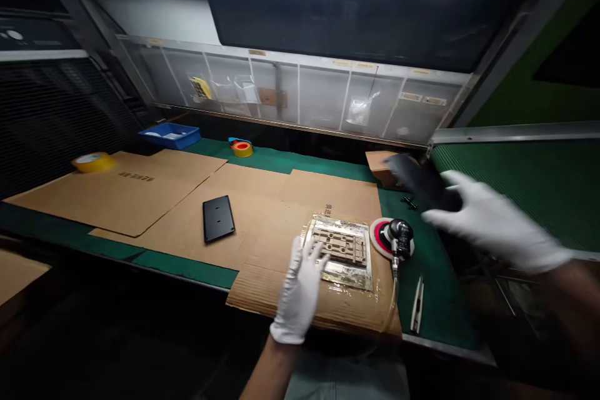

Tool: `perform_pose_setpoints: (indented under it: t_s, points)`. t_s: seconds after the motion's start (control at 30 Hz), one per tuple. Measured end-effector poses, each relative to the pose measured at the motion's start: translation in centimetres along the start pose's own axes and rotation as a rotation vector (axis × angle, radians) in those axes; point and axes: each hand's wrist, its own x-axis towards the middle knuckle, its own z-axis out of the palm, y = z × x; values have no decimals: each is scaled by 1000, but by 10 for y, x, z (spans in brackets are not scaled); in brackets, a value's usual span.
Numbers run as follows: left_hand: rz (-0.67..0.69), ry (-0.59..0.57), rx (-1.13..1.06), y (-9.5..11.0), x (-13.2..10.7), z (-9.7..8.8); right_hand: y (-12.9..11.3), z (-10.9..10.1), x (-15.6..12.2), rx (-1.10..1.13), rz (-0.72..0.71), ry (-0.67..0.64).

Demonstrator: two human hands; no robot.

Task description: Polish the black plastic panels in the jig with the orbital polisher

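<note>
My left hand [302, 290], in a white glove, lies with fingers spread at the left edge of a jig [342, 247] with slots and raised blocks. The jig is fixed with clear tape onto cardboard. Off to the right, my gloved right hand [497, 222] grips a dark flat panel [419, 181] between thumb and fingers, tilted above the mat and smeared by motion. A similar black rectangular panel [218, 219] rests on the cardboard to the left. Just right of the jig sits a round air sander [398, 237] with a red-and-white pad and a hose.
Cardboard sheets [262, 200] cover much of the green mat [438, 300]. A utility knife [417, 306] lies near the front right edge. Farther back are a blue tray [171, 135], yellow tape rolls [94, 162], an orange-and-yellow tape roll [242, 149] and a small cardboard box [379, 165].
</note>
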Motion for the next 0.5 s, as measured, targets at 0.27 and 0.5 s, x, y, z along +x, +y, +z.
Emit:
perform_pose_setpoints:
  t_s: [0.27, 0.5]
  points:
    - [-556, -142, -386, -2, -21, 20, 7, 130, -132, 220, -87, 18]
    - [-710, -1, -491, 15, -51, -9, 132, 182, -161, -248, 714, -458]
